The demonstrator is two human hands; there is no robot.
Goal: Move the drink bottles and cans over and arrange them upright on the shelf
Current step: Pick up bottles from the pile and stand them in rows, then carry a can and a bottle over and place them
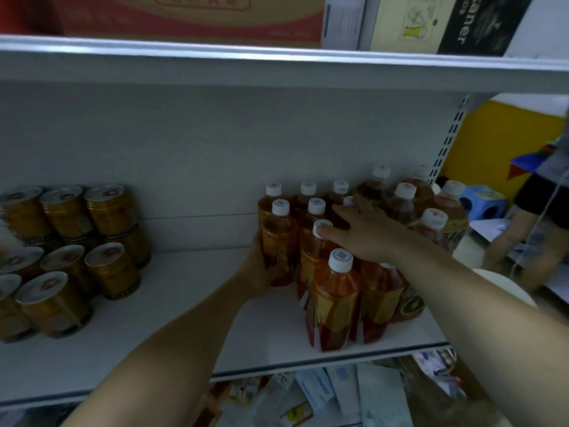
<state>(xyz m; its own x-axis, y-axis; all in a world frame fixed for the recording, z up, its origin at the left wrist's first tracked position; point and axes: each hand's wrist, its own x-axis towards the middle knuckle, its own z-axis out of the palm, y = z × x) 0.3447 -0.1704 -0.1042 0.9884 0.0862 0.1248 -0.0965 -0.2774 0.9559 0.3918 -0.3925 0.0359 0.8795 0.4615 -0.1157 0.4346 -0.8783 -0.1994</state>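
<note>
On the white shelf [184, 318], my left hand [260, 272] gripped a tea bottle [278, 241]; right hand [366, 232], at three o'clock, lay splayed across neighbouring caps [321, 228].

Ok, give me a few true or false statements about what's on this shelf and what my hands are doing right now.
1. The tea bottles all stand upright with white caps on. True.
2. The left hand is holding a can. False: it grips the side of a bottle at the group's left edge.
3. The right hand rests open on the bottle tops. True.
4. The gold cans sit right of the bottles. False: they are at the left of the shelf, apart from the bottles.
5. The cans are stacked in two tiers. True.
</note>
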